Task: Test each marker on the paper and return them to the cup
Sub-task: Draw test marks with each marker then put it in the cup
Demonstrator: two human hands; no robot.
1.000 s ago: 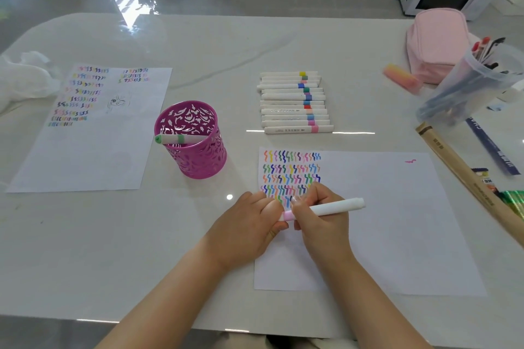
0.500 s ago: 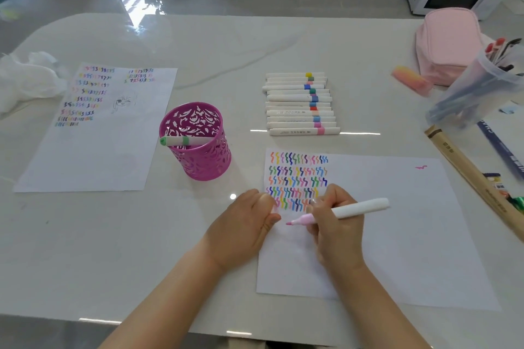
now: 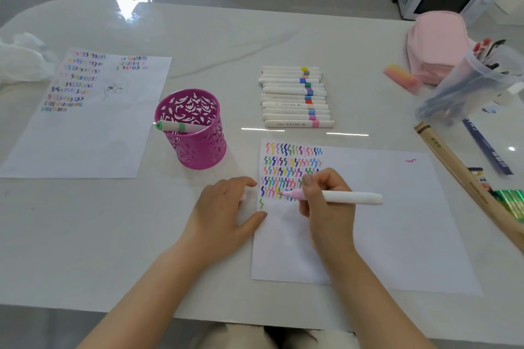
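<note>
- Marker (image 3: 334,197), white-bodied with a pink tip, lies nearly level over the paper (image 3: 382,221); its long axis runs left to right, tip pointing left, touching the sheet in the fifth row of coloured squiggles.
- Right hand (image 3: 326,204) is clamped on the marker near its tip, fingers curled, wrist resting on the paper, forearm reaching in from the near edge.
- Left hand (image 3: 224,212) lies palm down at the paper's left edge, thumb on the sheet; fingers loosely curled round a small pale cap, barely visible.
- Cup (image 3: 191,129), magenta and perforated, stands left of the paper, holding one green-banded marker (image 3: 178,126) leaning leftward.
- A row of markers (image 3: 295,96) lies on the worktop (image 3: 113,235), beyond the paper.
</note>
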